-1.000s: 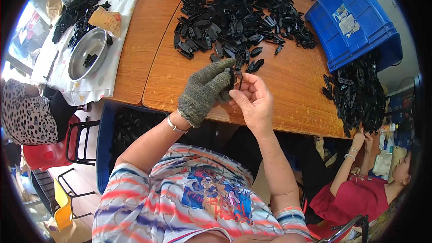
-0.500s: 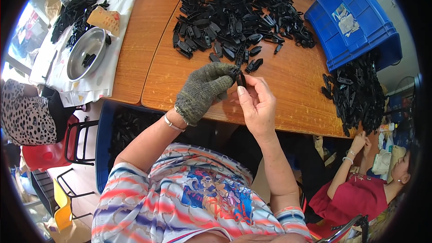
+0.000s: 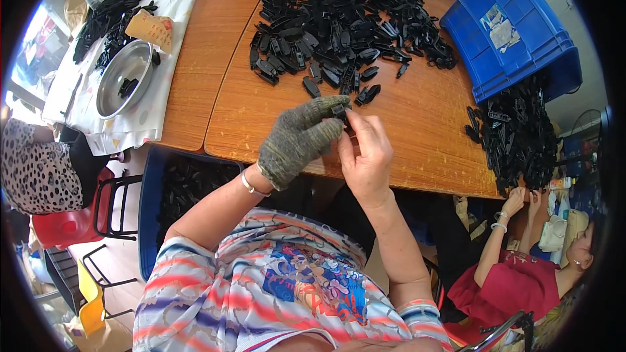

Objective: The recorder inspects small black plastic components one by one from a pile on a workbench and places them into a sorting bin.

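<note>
My left hand [image 3: 297, 138], in a grey-green knitted glove, pinches a small black plastic part [image 3: 338, 111] between thumb and fingers above the table's near side. Bare and close against it, my right hand [image 3: 367, 153] has its thumb and fingertips closed on the same part. Fingers cover most of the part, so its exact kind does not show. Just beyond my hands, several loose black plastic pieces [image 3: 369, 94] lie at the front of a big heap of similar black parts [image 3: 339, 19].
A blue crate [image 3: 515, 32] lies tipped at the right, beside another black heap [image 3: 518, 133] where a co-worker's hands [image 3: 515, 203] work. On the left, a metal bowl [image 3: 107, 94] rests on a white cloth. Below the wooden table [image 3: 228, 114] stands a blue bin [image 3: 150, 202] of black parts.
My right fingers have moved up and inward against the part at my left fingertips. The dark strip that showed between my hands is now covered. The co-worker's hands shifted slightly.
</note>
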### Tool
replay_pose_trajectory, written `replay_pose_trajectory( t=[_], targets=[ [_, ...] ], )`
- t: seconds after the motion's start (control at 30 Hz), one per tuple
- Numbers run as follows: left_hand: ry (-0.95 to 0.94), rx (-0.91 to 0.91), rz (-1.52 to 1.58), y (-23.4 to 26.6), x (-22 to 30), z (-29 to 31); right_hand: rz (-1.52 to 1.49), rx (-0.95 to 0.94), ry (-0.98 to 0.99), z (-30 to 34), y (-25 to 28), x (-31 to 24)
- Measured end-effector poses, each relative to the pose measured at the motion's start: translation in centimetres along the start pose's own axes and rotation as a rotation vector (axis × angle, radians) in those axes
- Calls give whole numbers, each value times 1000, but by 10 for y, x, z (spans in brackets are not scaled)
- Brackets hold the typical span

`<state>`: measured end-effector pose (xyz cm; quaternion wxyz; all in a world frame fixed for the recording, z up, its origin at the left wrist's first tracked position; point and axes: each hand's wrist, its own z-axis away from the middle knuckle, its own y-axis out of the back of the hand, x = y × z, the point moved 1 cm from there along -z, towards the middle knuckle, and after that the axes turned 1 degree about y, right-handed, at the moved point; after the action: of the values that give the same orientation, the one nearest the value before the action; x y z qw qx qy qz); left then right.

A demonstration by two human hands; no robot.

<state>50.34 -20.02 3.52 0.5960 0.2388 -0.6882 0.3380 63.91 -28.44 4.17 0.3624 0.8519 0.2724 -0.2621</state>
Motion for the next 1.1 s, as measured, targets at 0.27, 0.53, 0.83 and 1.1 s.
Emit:
replay_pose_trajectory(
  t=[0.27,0.53,0.83,1.1],
  targets=[
    [-66,72,-41,-3,0,6,110,71,-36,10,-12,-8],
    [-233,-83,-453,24,-10,10,-283,-20,-153,20,-37,-10],
    [188,127,-249,47,45,-18,154,-161,-7,-40,28,46],
    [-317,-61,-1363,58,24,-60,505,-311,92,-65,35,83]
  ],
)
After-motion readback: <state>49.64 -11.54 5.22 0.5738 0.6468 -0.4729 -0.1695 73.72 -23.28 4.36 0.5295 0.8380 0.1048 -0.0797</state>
